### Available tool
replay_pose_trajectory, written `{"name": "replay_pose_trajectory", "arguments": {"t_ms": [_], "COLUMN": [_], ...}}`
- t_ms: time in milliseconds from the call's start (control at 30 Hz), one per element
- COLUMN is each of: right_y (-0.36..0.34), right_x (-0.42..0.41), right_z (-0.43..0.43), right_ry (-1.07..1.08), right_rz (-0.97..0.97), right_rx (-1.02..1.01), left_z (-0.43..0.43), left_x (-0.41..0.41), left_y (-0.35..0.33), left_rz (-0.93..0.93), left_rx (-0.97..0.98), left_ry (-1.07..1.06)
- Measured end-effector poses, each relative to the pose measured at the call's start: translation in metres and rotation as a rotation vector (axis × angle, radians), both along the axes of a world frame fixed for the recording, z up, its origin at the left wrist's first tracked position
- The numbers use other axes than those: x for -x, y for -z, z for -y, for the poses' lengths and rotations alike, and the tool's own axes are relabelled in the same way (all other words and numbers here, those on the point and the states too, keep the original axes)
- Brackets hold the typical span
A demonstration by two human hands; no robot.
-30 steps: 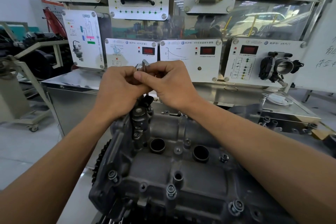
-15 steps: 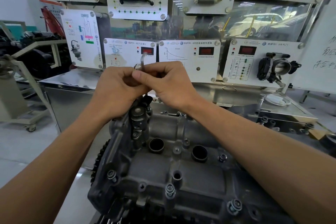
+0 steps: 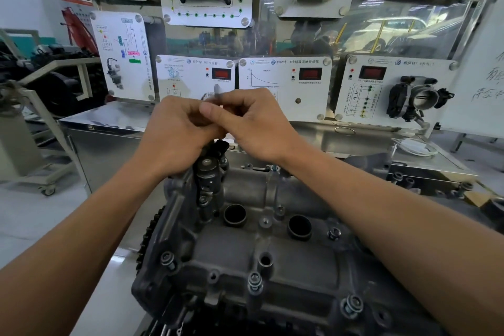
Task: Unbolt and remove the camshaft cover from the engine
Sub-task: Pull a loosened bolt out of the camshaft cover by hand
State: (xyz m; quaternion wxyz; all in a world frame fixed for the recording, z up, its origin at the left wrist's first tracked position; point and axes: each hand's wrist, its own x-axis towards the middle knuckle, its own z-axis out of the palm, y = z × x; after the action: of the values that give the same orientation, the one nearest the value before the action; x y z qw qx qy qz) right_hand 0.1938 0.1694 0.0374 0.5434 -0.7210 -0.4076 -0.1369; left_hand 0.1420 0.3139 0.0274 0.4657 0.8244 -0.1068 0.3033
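The grey cast camshaft cover sits on the engine below me, with two round plug wells and several bolts standing in its edges, such as one bolt near the front. Above the cover's far left corner my left hand and my right hand meet, fingers closed together around a small L-shaped metal key. Its short end sticks up blurred between the fingertips; its lower part is hidden by my hands. A black sensor plug shows just under them.
A steel bench runs behind the engine, carrying white training panels and a throttle body. A toothed sprocket is on the engine's left end. A cart and frame stand at the far left.
The metal key between my fingers has turned, its upper end swinging from tilted right to upright. My hands stay over the same corner of the cover.
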Motion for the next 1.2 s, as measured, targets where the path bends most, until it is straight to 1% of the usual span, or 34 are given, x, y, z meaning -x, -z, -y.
{"name": "replay_pose_trajectory", "arguments": {"t_ms": [67, 133, 200, 300, 367, 433, 567, 633, 800, 867, 1067, 1133, 1200], "right_y": [0.0, 0.0, -0.001, -0.001, -0.001, 0.0, 0.001, 0.001, -0.002, -0.001, -0.002, -0.002, -0.003], "right_x": [-0.003, -0.005, -0.005, -0.006, -0.005, -0.003, -0.004, -0.003, -0.004, -0.003, -0.003, -0.003, -0.002], "right_z": [0.0, -0.001, 0.0, 0.002, 0.004, 0.003, -0.002, -0.003, 0.003, 0.002, -0.003, -0.001, 0.0], "right_ry": [0.026, 0.04, 0.057, 0.075, 0.074, 0.054, 0.017, 0.018, 0.016, 0.013, 0.083, 0.094, 0.089], "right_rz": [-0.028, -0.036, -0.009, 0.032, 0.045, 0.047, -0.025, -0.04, 0.012, 0.015, 0.017, 0.024, 0.025], "right_rx": [-0.088, -0.13, -0.098, 0.01, 0.039, 0.015, -0.14, -0.162, -0.012, 0.015, -0.121, -0.125, -0.094], "left_z": [0.003, 0.003, 0.0, -0.003, -0.004, -0.003, 0.0, 0.001, -0.002, -0.002, 0.003, 0.004, 0.001], "left_x": [-0.002, -0.002, 0.0, 0.004, 0.006, 0.005, 0.003, 0.002, 0.002, 0.002, -0.004, -0.004, -0.004], "left_y": [0.001, 0.002, 0.002, 0.004, 0.005, 0.004, -0.001, -0.001, 0.004, 0.004, -0.001, -0.001, 0.001], "left_rz": [0.017, 0.012, -0.01, -0.037, -0.044, -0.038, 0.002, -0.002, -0.054, -0.052, -0.022, -0.041, -0.059], "left_rx": [0.025, 0.022, 0.007, -0.051, -0.035, -0.037, -0.094, -0.09, -0.027, 0.0, 0.051, 0.056, 0.025], "left_ry": [-0.035, -0.054, -0.004, 0.095, 0.106, 0.07, -0.079, -0.102, 0.103, 0.087, -0.018, 0.012, 0.097]}}
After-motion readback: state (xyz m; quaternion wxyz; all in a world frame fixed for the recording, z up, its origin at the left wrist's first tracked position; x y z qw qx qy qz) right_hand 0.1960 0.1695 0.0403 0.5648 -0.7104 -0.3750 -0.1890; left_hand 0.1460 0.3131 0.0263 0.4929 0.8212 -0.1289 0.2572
